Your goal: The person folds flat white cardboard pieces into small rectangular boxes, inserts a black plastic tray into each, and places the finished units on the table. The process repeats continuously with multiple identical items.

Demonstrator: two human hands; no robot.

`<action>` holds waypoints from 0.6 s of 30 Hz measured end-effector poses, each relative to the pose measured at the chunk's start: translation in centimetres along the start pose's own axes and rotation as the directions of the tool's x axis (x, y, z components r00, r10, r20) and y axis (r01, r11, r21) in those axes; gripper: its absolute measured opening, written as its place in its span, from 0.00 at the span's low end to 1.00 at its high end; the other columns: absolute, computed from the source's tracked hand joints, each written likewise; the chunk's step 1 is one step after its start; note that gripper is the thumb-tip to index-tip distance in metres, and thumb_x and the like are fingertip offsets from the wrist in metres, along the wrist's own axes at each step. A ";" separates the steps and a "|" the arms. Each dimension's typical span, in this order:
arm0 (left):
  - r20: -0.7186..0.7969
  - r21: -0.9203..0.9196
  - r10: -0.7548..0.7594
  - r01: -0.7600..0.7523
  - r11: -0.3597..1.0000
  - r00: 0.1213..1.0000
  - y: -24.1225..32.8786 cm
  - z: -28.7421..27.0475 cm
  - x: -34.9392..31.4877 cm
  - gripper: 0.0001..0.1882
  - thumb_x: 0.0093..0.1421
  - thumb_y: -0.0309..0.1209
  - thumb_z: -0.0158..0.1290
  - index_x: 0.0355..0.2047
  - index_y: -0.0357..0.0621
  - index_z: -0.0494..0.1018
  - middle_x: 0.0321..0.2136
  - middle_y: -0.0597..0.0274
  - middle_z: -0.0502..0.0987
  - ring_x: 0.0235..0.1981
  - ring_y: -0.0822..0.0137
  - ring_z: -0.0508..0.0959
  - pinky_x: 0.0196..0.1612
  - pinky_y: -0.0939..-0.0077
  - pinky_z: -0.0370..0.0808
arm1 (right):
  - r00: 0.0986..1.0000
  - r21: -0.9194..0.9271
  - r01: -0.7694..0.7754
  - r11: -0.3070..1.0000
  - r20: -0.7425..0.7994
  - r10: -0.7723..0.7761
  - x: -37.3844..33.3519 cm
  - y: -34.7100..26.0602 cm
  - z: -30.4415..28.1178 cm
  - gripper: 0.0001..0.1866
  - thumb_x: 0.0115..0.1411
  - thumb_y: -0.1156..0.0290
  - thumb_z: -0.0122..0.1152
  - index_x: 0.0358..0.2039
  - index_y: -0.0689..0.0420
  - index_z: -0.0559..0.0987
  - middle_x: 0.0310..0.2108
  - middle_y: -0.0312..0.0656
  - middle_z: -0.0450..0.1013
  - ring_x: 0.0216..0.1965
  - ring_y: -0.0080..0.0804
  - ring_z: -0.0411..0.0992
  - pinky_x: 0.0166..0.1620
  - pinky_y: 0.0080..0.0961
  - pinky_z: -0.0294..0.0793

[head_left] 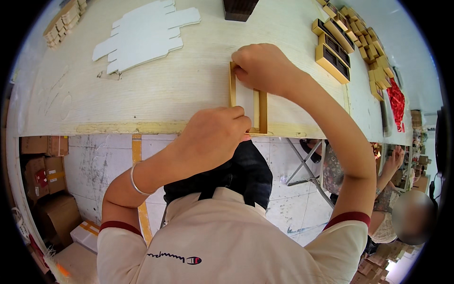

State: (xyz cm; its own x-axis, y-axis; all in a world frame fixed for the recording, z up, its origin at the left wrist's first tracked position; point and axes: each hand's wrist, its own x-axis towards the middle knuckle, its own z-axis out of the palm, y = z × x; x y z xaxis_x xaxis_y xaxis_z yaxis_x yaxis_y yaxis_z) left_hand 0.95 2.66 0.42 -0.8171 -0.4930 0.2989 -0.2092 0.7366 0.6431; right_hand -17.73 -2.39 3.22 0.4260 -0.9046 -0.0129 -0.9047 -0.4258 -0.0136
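A shallow rectangular gold box (263, 116) with a white inside lies lengthwise at the front edge of the table. At its near left corner is my left hand (210, 135), fingers closed on the side wall. My right hand (266, 67) reaches over the far end, its thumb and fingers pinched at the far left corner. Both hands cover parts of the rim, and the right one hides most of the far wall.
A stack of flat white card blanks (144, 35) lies left on the table (142, 102). A dark box (240, 9) stands at the far middle. Gold boxes with dark inserts (333, 64) and red material (396, 102) are at right. A co-worker (385, 213) sits at lower right.
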 end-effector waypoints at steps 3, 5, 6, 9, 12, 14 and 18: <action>-0.011 0.014 -0.006 0.006 1.000 1.000 0.1 0.2 -0.2 0.06 0.53 0.28 0.58 0.26 0.40 0.73 0.24 0.59 0.72 0.25 0.55 0.74 0.28 0.66 0.71 | 0.999 0.026 -0.032 0.999 0.035 0.031 -0.4 0.3 0.3 0.05 0.53 0.73 0.58 0.28 0.61 0.77 0.26 0.47 0.74 0.30 0.48 0.73 0.35 0.38 0.73; -0.018 0.016 -0.007 0.007 1.000 1.000 0.1 0.2 -0.3 0.06 0.53 0.28 0.58 0.26 0.40 0.73 0.24 0.59 0.72 0.25 0.55 0.74 0.27 0.66 0.71 | 0.994 0.111 -0.017 0.994 0.113 0.004 -1.0 1.0 -0.8 0.06 0.53 0.74 0.57 0.32 0.61 0.76 0.28 0.48 0.74 0.33 0.49 0.73 0.36 0.39 0.73; -0.026 0.013 -0.003 0.003 1.000 1.000 0.0 0.3 -0.3 0.06 0.53 0.28 0.58 0.26 0.40 0.73 0.24 0.59 0.72 0.24 0.55 0.74 0.27 0.66 0.71 | 0.989 0.155 -0.012 0.988 0.151 -0.012 -1.2 1.2 -1.1 0.07 0.53 0.75 0.56 0.33 0.60 0.75 0.29 0.48 0.74 0.34 0.49 0.73 0.37 0.39 0.73; -0.019 0.015 -0.013 0.014 1.000 1.000 0.1 0.3 -0.2 0.06 0.53 0.29 0.58 0.26 0.40 0.73 0.24 0.59 0.72 0.25 0.55 0.74 0.27 0.66 0.71 | 0.987 0.089 -0.065 0.994 0.150 0.051 -1.1 0.4 -1.0 0.09 0.51 0.76 0.57 0.35 0.61 0.73 0.31 0.50 0.73 0.36 0.50 0.72 0.38 0.40 0.73; -0.006 0.042 -0.007 0.008 0.999 1.000 0.2 0.1 -0.1 0.06 0.53 0.29 0.58 0.25 0.41 0.73 0.25 0.60 0.72 0.26 0.58 0.74 0.28 0.67 0.72 | 0.979 0.081 -0.130 0.988 0.166 0.115 -0.7 -0.8 -1.0 0.08 0.50 0.77 0.57 0.32 0.62 0.73 0.30 0.50 0.73 0.35 0.50 0.73 0.38 0.40 0.73; 0.012 0.085 0.003 -0.004 0.996 1.000 0.1 0.0 -0.1 0.08 0.53 0.33 0.58 0.25 0.42 0.73 0.25 0.61 0.72 0.28 0.59 0.74 0.30 0.66 0.72 | 0.969 0.040 -0.165 0.986 0.194 0.154 -0.6 -1.2 -1.1 0.07 0.49 0.77 0.58 0.31 0.63 0.73 0.28 0.50 0.73 0.33 0.50 0.73 0.36 0.40 0.73; 0.028 0.229 0.033 -0.039 0.973 0.999 -0.4 -1.7 -0.1 0.20 0.47 0.48 0.62 0.22 0.43 0.72 0.25 0.62 0.71 0.33 0.59 0.72 0.44 0.59 0.70 | 0.972 0.275 -0.152 0.949 0.215 0.094 -1.0 0.5 -2.3 0.10 0.53 0.72 0.60 0.35 0.62 0.75 0.26 0.48 0.74 0.28 0.43 0.73 0.34 0.34 0.72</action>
State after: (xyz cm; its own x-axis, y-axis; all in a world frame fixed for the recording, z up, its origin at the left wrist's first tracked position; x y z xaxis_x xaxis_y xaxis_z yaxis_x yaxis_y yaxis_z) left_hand 2.07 1.62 1.28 -0.8381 -0.4554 0.3005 -0.2948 0.8415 0.4528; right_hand -18.59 -1.71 5.51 0.3310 -0.9155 -0.2287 -0.9218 -0.2618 -0.2859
